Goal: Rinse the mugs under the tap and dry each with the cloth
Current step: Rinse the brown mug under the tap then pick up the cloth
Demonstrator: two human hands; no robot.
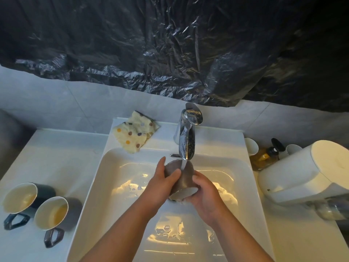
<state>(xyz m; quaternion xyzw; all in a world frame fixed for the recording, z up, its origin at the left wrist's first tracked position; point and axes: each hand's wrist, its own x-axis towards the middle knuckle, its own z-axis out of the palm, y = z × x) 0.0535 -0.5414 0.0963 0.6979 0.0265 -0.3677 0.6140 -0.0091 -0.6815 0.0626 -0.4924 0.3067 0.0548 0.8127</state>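
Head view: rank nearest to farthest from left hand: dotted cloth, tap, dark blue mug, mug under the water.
1. mug under the water, gripped by the left hand
2. tap, just behind it
3. dotted cloth, back left
4. dark blue mug, far left

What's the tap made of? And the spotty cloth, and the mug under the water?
The tap looks like shiny chromed metal: it mirrors things. The cloth seems to be soft fabric, maybe cotton: it lies crumpled with folds. The mug is probably ceramic, matte grey-brown outside with a pale rim, though I can't be sure.
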